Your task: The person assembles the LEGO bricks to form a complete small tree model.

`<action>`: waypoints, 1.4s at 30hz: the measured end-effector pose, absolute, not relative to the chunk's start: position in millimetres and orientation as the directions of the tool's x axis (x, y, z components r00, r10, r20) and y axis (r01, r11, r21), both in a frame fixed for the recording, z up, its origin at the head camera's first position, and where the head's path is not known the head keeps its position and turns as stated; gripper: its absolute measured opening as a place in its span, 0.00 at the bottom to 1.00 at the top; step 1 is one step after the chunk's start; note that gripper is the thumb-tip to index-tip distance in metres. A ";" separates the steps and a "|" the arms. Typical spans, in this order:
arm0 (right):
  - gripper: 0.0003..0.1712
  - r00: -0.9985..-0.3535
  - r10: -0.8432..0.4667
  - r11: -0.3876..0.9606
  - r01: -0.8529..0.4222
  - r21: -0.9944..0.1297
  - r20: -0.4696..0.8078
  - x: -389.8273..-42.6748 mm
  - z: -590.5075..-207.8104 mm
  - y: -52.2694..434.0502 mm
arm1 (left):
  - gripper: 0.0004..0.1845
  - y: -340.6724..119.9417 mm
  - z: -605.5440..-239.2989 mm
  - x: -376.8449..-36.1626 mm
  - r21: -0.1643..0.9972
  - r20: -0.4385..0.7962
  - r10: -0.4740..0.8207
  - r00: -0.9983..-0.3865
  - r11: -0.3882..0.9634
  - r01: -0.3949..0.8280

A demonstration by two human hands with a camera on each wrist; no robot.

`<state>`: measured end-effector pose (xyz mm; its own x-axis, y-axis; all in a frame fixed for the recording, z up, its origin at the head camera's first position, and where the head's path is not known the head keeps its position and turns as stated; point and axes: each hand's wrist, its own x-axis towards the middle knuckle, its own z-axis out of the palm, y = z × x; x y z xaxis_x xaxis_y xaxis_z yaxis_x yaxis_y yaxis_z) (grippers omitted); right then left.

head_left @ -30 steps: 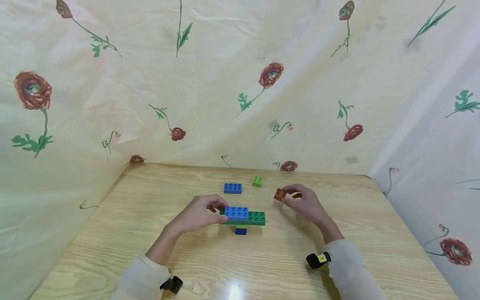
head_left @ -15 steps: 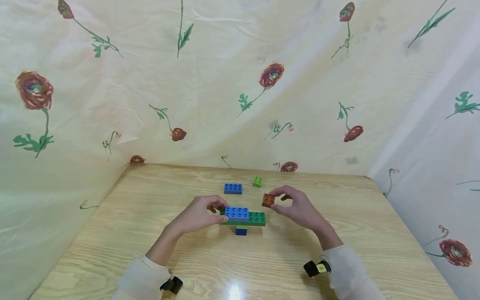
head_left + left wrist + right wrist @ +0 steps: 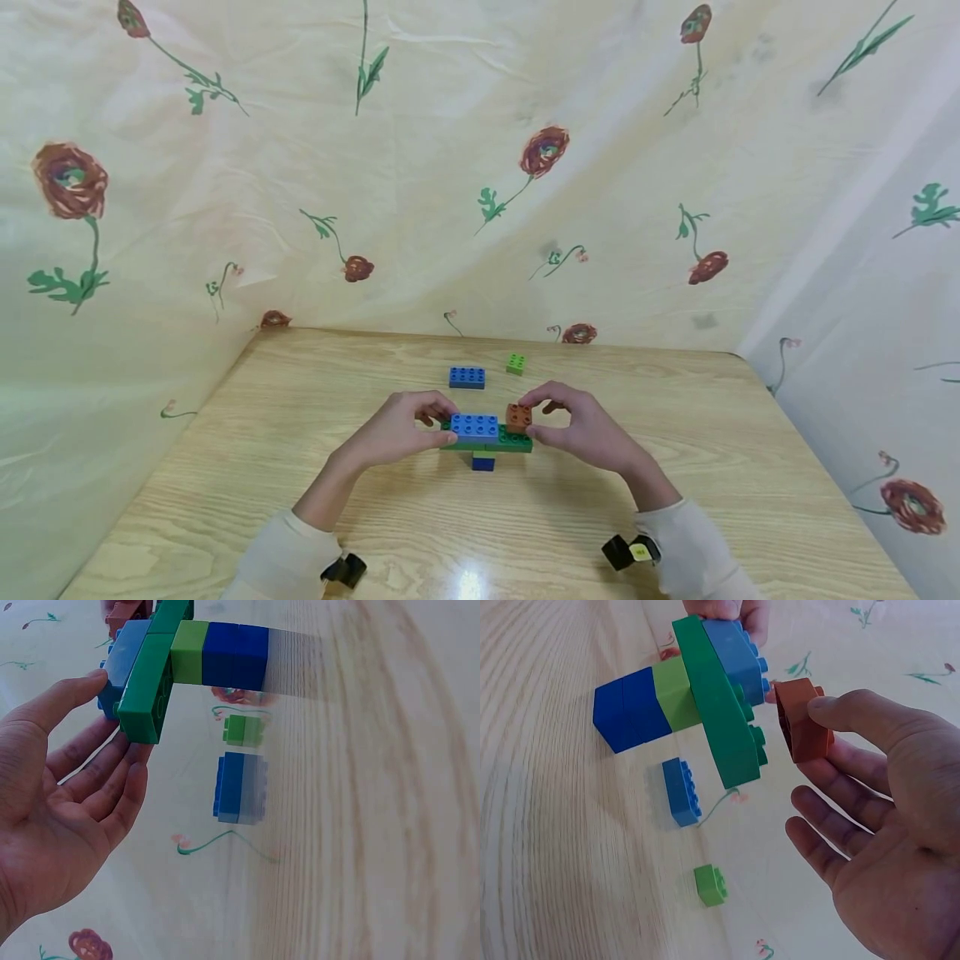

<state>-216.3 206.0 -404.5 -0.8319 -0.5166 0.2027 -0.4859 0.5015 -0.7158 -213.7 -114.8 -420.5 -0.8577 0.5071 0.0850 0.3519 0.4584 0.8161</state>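
Note:
A toy brick build stands upright on the table: dark blue bricks (image 3: 634, 709) at the foot, a light green brick (image 3: 675, 694) above, then a green layer (image 3: 724, 724) reaching out to both sides. On its left part sits a light blue brick (image 3: 474, 427). My left hand (image 3: 401, 429) pinches that light blue brick at its left end, thumb in front and fingers behind. My right hand (image 3: 588, 425) pinches an orange-brown brick (image 3: 806, 720) between thumb and fingers. In the right wrist view this brick hangs just above the bare studs at the green layer's right end.
Behind the build, a blue brick (image 3: 467, 378) and a small light green brick (image 3: 516, 364) lie on the wooden table (image 3: 337, 358). A flowered cloth (image 3: 420, 167) hangs behind the table and at both sides.
My right hand has carried the orange-brown brick leftward and nearer, from the table's right side to over the green layer's right end. The left hand and the build have stayed put.

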 end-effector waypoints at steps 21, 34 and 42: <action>0.18 -0.807 -0.568 0.499 -0.495 -0.711 0.164 -213.6 -411.1 196.6 | 0.15 -113.7 -421.4 -214.4 0.812 0.083 0.503 -0.860 0.466 0.350; 0.18 -0.817 -0.553 0.496 -0.481 -0.723 0.164 -213.4 -411.6 192.3 | 0.15 -114.8 -422.1 -214.4 0.816 0.092 0.511 -0.854 0.453 0.359; 0.18 -0.829 -0.533 0.494 -0.469 -0.732 0.171 -211.4 -412.8 190.8 | 0.15 -114.8 -424.4 -215.6 0.812 0.093 0.515 -0.852 0.455 0.364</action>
<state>-211.4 190.8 -412.8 -0.8288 -0.5328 0.1712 -0.4689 0.4941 -0.7321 -215.6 -114.8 -424.4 -0.8521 0.5149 0.0934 0.3642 0.4553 0.8125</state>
